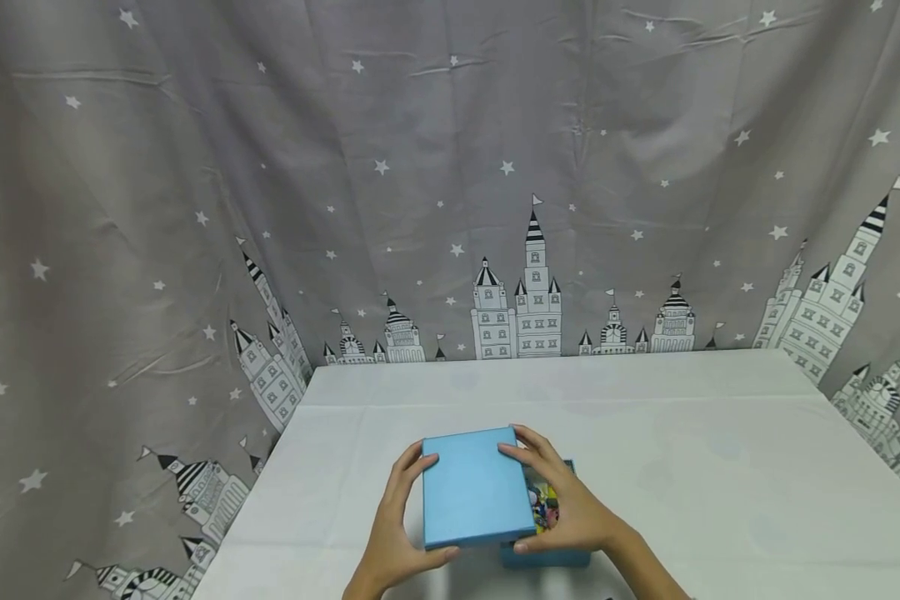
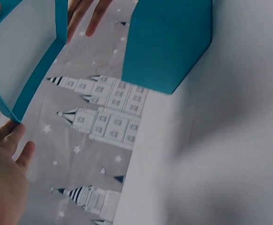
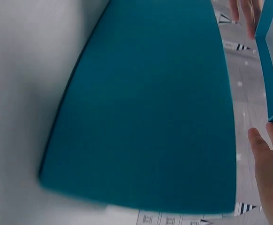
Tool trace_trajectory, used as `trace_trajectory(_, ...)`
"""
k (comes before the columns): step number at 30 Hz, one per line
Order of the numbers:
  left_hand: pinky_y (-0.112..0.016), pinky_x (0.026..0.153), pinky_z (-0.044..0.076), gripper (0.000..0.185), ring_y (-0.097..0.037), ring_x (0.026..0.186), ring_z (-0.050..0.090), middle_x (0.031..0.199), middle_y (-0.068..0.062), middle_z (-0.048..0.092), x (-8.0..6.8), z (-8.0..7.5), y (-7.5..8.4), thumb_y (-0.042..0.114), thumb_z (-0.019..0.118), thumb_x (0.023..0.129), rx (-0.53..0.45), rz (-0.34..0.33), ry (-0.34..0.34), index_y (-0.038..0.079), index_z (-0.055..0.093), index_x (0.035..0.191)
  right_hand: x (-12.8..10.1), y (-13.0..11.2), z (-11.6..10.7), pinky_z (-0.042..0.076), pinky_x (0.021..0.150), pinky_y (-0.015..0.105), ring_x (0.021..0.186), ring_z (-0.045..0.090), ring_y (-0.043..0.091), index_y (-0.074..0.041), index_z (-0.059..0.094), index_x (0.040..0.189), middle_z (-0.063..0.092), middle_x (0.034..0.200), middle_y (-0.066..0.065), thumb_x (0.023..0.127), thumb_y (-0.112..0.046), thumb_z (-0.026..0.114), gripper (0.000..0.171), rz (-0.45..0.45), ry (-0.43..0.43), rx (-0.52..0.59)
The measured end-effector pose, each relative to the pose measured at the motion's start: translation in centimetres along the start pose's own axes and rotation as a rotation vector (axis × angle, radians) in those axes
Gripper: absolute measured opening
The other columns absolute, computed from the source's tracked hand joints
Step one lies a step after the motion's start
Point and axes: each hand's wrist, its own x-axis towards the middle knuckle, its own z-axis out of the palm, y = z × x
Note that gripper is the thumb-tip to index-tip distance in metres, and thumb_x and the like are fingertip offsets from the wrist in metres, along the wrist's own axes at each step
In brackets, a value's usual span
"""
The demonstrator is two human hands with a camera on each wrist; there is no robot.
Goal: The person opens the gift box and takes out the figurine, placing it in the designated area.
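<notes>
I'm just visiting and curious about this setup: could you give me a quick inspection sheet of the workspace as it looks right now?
Surface: white cloth-covered table.
Job's things: light blue rectangular cardboard lid, held off-centre over the darker blue cardboard box; colourful small items show inside, too small to identify.
Clutter: nothing seen.
Hands: left hand grips the lid's left edge; right hand grips its right edge.
Cables: nothing seen.
Surroundings: grey curtain with white stars and castles behind and beside the table.
</notes>
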Motion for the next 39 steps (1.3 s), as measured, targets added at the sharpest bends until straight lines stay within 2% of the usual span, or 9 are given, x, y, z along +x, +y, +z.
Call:
trace_trajectory(8, -0.066, 0.089, 0.034, 0.098, -0.031, 0.13, 0.031, 0.147, -0.008, 0.025, -0.7, -1.7, -0.2, 0.045, 0.084, 0.056, 0.015, -0.026, 0.009, 0.016, 0.04, 0.138, 0.9, -0.1, 1.2, 0.034, 0.09, 0.067, 0.137, 0.014, 0.032, -0.017, 0.031, 0.144, 0.009, 0.152, 0.011, 0.063, -0.037, 0.083, 0.099, -0.044, -0.031, -0.015)
trace_trajectory(15, -0.07, 0.09, 0.03, 0.097, -0.029, 0.131, 0.031, 0.147, -0.006, 0.028, -1.0, -3.1, -0.3, 0.042, 0.086, 0.053, 0.005, -0.062, 0.011, 0.017, 0.043, 0.137, 1.5, -0.4, 1.9, 0.033, 0.092, 0.066, 0.137, 0.012, 0.033, -0.014, 0.028, 0.145, 0.006, 0.153, 0.009, 0.062, -0.033, 0.084, 0.102, -0.078, -0.069, 0.011)
trace_trajectory(21, -0.073, 0.091, 0.023, 0.097, -0.022, 0.133, 0.028, 0.147, -0.01, 0.028, -1.3, -4.7, -0.5, 0.031, 0.087, 0.052, -0.082, -0.06, -0.004, 0.012, 0.043, 0.136, 1.9, -0.7, 2.9, 0.043, 0.085, 0.059, 0.136, 0.016, 0.037, -0.012, 0.028, 0.145, 0.006, 0.152, 0.011, 0.065, -0.037, 0.083, 0.1, -0.114, -0.075, 0.04)
trace_trajectory(26, -0.074, 0.093, 0.015, 0.096, -0.019, 0.135, 0.022, 0.148, -0.012, 0.024, -1.6, -5.9, -0.7, 0.02, 0.086, 0.053, -0.174, -0.061, -0.035, 0.008, 0.04, 0.137, 2.2, -0.9, 3.9, 0.04, 0.091, 0.059, 0.136, 0.016, 0.034, -0.014, 0.03, 0.145, 0.008, 0.152, 0.009, 0.067, -0.039, 0.081, 0.097, -0.108, -0.073, 0.032)
trace_trajectory(30, -0.055, 0.104, 0.024, 0.096, -0.019, 0.136, 0.02, 0.149, -0.01, 0.022, -2.0, -6.7, -0.7, 0.016, 0.085, 0.055, -0.188, -0.081, -0.061, 0.007, 0.038, 0.139, 2.4, -0.9, 4.8, 0.034, 0.093, 0.063, 0.136, 0.015, 0.033, -0.015, 0.032, 0.144, 0.01, 0.152, 0.01, 0.067, -0.04, 0.08, 0.094, -0.115, -0.058, 0.032)
trace_trajectory(32, -0.048, 0.102, 0.027, 0.095, -0.019, 0.136, 0.019, 0.15, -0.009, 0.02, -2.2, -7.0, -0.8, 0.014, 0.084, 0.056, -0.2, -0.088, -0.074, 0.008, 0.037, 0.139, 2.4, -0.9, 5.2, 0.034, 0.093, 0.064, 0.136, 0.015, 0.032, -0.015, 0.033, 0.144, 0.01, 0.151, 0.01, 0.066, -0.036, 0.082, 0.095, -0.113, -0.052, 0.039)
trace_trajectory(34, -0.052, 0.1, 0.027, 0.094, -0.02, 0.137, 0.018, 0.151, -0.01, 0.018, -2.3, -7.2, -0.8, 0.011, 0.083, 0.057, -0.224, -0.088, -0.083, 0.007, 0.037, 0.139, 2.5, -1.0, 5.5, 0.033, 0.093, 0.064, 0.136, 0.016, 0.032, -0.015, 0.033, 0.143, 0.011, 0.151, 0.009, 0.063, -0.03, 0.084, 0.096, -0.104, -0.046, 0.041)
trace_trajectory(37, -0.071, 0.091, 0.021, 0.092, -0.019, 0.137, 0.017, 0.152, -0.009, 0.014, -2.5, -7.5, -0.9, 0.009, 0.081, 0.059, -0.251, -0.093, -0.09, 0.006, 0.036, 0.139, 2.5, -1.5, 5.9, 0.034, 0.094, 0.063, 0.136, 0.018, 0.033, -0.014, 0.034, 0.143, 0.011, 0.151, 0.01, 0.06, -0.025, 0.085, 0.098, -0.099, -0.035, 0.035)
trace_trajectory(39, -0.075, 0.088, 0.018, 0.091, -0.018, 0.136, 0.018, 0.153, -0.007, 0.013, -2.5, -7.6, -1.0, 0.008, 0.08, 0.06, -0.269, -0.102, -0.094, 0.007, 0.036, 0.14, 2.6, -2.1, 5.9, 0.035, 0.093, 0.063, 0.135, 0.02, 0.035, -0.012, 0.035, 0.142, 0.012, 0.151, 0.011, 0.059, -0.022, 0.086, 0.097, -0.101, -0.027, 0.048)
